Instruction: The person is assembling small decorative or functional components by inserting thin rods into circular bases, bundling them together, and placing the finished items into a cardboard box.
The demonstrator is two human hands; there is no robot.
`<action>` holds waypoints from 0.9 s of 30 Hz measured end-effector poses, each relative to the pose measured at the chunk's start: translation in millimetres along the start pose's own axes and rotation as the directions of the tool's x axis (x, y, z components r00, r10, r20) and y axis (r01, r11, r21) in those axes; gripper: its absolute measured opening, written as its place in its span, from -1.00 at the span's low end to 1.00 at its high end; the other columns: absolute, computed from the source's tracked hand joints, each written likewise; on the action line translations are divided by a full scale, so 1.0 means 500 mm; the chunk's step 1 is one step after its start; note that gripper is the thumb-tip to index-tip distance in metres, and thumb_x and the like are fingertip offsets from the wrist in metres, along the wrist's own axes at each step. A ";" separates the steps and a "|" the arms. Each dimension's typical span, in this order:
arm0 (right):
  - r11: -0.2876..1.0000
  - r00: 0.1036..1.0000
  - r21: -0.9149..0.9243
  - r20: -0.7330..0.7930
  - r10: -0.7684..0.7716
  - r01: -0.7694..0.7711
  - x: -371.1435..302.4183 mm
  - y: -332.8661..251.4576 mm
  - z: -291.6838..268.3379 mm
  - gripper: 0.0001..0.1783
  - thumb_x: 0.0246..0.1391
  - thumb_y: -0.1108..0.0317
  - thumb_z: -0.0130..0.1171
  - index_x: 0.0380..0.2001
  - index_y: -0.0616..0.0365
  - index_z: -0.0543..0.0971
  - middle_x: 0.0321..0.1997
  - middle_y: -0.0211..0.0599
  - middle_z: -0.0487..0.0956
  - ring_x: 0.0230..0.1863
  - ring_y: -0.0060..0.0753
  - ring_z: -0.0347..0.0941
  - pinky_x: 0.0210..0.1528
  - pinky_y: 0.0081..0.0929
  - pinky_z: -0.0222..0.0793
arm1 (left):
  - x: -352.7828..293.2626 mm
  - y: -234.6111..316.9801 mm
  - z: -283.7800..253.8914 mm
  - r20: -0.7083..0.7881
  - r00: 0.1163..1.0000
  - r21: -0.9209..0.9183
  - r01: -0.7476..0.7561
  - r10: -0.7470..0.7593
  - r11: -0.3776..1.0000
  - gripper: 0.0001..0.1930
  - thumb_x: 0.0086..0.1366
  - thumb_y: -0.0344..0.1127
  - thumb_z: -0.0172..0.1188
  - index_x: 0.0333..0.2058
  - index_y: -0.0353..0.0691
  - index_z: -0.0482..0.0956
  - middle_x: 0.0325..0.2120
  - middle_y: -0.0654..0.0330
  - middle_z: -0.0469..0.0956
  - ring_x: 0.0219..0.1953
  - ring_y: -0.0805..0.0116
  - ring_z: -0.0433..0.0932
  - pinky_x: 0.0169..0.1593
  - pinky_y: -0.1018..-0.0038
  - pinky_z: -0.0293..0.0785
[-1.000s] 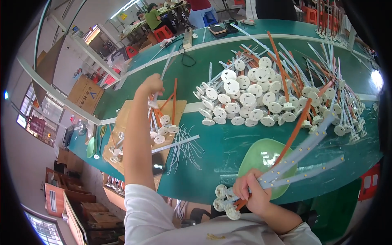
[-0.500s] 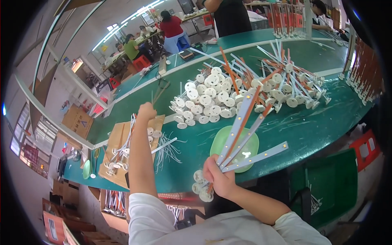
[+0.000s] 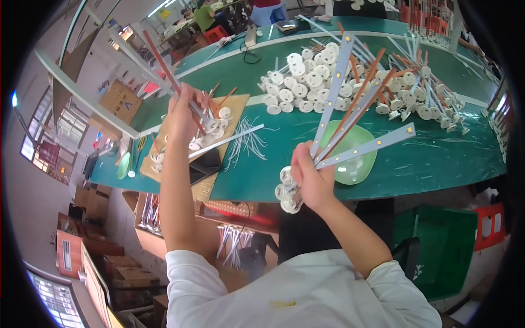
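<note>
My right hand (image 3: 313, 175) is closed round a bundle of LED strips (image 3: 333, 90), grey with small yellow chips on one face and orange-brown on others. White round end caps (image 3: 287, 188) poke out below that fist. My left hand (image 3: 185, 112) grips a long reddish-brown strip (image 3: 158, 54) that slants up and left; its fingers partly hide the strip's lower part. Beneath this hand lies a cardboard sheet (image 3: 235, 117) with more capped strips, a white strip (image 3: 227, 141) and a black flat object (image 3: 205, 165). Behind my right hand sits a pale green bowl (image 3: 358, 158).
A large pile of white-capped strips (image 3: 306, 82) covers the middle of the green table (image 3: 295, 128). Thin white strands (image 3: 246, 145) lie beside the cardboard. Tall racks of strips (image 3: 429, 19) stand at the back right. A green crate (image 3: 437, 246) is below the table's right side.
The view has shifted down and left. My left hand has come nearer over the cardboard and now has the reddish-brown strip. My right hand still holds its bundle.
</note>
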State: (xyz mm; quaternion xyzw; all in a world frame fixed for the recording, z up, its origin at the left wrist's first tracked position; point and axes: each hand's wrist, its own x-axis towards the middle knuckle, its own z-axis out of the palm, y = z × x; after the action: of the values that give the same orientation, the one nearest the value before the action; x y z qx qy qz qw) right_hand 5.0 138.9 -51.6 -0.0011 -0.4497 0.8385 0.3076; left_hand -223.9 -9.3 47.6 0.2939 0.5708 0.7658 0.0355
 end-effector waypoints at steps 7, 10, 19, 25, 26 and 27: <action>0.991 1.000 -0.133 -0.025 -0.015 0.012 0.014 0.019 -0.012 -0.71 0.32 0.32 -0.02 -0.52 0.16 0.37 -0.66 -0.52 0.30 -0.76 -0.77 0.09 -0.74 -0.71 -0.06 | -0.149 -0.039 0.027 0.014 0.993 -0.217 0.118 -0.117 0.969 -0.66 0.49 -0.10 -0.16 -0.48 -0.12 0.24 -0.69 0.38 0.06 -0.63 0.51 0.05 -0.45 0.49 0.18; 0.949 0.998 -0.309 0.027 -0.057 0.063 0.022 0.000 0.002 -0.77 0.25 0.33 0.10 -0.49 0.16 0.45 -0.71 -0.61 0.27 -0.73 -0.81 0.08 -0.68 -0.70 -0.06 | -0.179 -0.047 0.067 0.061 0.984 -0.195 0.179 -0.170 0.964 -0.64 0.49 -0.09 -0.16 -0.49 -0.12 0.22 -0.70 0.39 0.02 -0.63 0.53 0.01 -0.46 0.50 0.15; 0.763 0.960 -0.587 0.220 -0.172 0.271 0.039 -0.015 0.064 -0.38 -0.30 0.21 0.54 -0.14 0.19 0.51 -0.71 -0.60 0.33 -0.66 -0.81 0.15 -0.60 -0.69 0.10 | -0.280 -0.107 0.130 0.217 0.959 0.225 0.135 -0.185 0.965 -0.81 0.32 -0.24 0.13 -0.29 -0.21 0.36 -0.53 0.28 0.42 -0.48 0.45 0.44 -0.39 0.53 0.38; 0.763 0.971 -0.600 0.150 -0.186 0.238 0.047 0.019 0.049 -0.77 0.02 0.29 0.32 -0.44 0.27 0.58 -0.68 -0.38 0.51 -0.63 -0.68 0.38 -0.54 -0.60 0.28 | -0.261 -0.054 0.129 0.612 0.791 0.600 -0.443 -0.025 0.666 -0.61 0.03 -0.35 0.29 -0.15 -0.36 0.47 -0.20 0.00 0.53 -0.17 0.02 0.54 -0.07 0.31 0.42; 0.744 0.967 -0.618 0.145 -0.210 0.254 0.051 0.021 0.041 -0.77 0.05 0.29 0.29 -0.46 0.26 0.56 -0.70 -0.39 0.49 -0.65 -0.67 0.35 -0.56 -0.57 0.25 | -0.251 -0.046 0.115 0.649 0.754 0.601 -0.428 -0.099 0.675 -0.55 -0.03 -0.38 0.30 -0.11 -0.36 0.49 -0.07 -0.06 0.50 -0.02 -0.05 0.50 0.10 0.25 0.36; 0.725 0.961 -0.633 0.141 -0.236 0.271 0.053 0.018 0.040 -0.76 0.09 0.28 0.26 -0.49 0.26 0.55 -0.72 -0.40 0.46 -0.67 -0.66 0.31 -0.58 -0.55 0.22 | -0.229 -0.034 0.087 0.666 0.730 0.614 -0.418 -0.155 0.670 -0.58 -0.02 -0.38 0.31 -0.13 -0.34 0.53 -0.09 -0.05 0.52 -0.02 -0.01 0.51 0.09 0.26 0.37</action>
State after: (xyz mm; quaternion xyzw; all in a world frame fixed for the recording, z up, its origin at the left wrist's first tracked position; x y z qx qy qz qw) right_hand -26.6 134.1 -39.2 -0.0242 -0.7143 0.5816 0.3884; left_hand -112.8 -11.0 -7.1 0.5807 0.7493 0.3129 0.0579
